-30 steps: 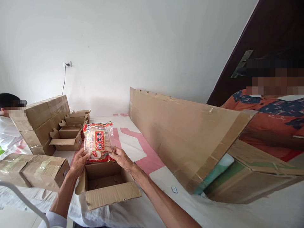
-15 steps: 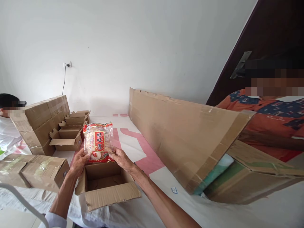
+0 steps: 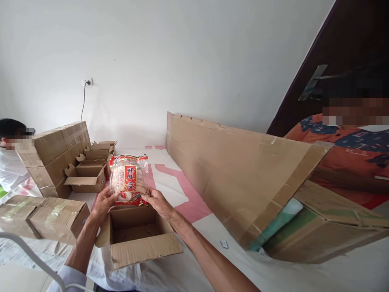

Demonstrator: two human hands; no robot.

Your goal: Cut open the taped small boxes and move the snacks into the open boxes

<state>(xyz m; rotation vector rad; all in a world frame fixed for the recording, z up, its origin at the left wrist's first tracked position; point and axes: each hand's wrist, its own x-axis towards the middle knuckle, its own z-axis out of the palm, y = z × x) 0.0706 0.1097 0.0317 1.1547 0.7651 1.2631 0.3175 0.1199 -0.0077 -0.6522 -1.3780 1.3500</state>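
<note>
1 packet [image 3: 129, 180] held by left hand [image 3: 103, 202] and right hand [image 3: 159, 205] at carton's [image 3: 146, 248] far edge

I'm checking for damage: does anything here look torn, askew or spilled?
The large cardboard panel stands out: its top edge is ragged toward the far end, as if torn. The snack pack in the left hand and right hand shows no visible tear. No spill shows.

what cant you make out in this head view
In the head view:
Back of the snack bag: hidden by its front.
Parts of the left hand and right hand behind it: covered by the bag.
Marks on the blue-edged label: too small.
Leftmost taped carton: cut off by the left edge.
</note>
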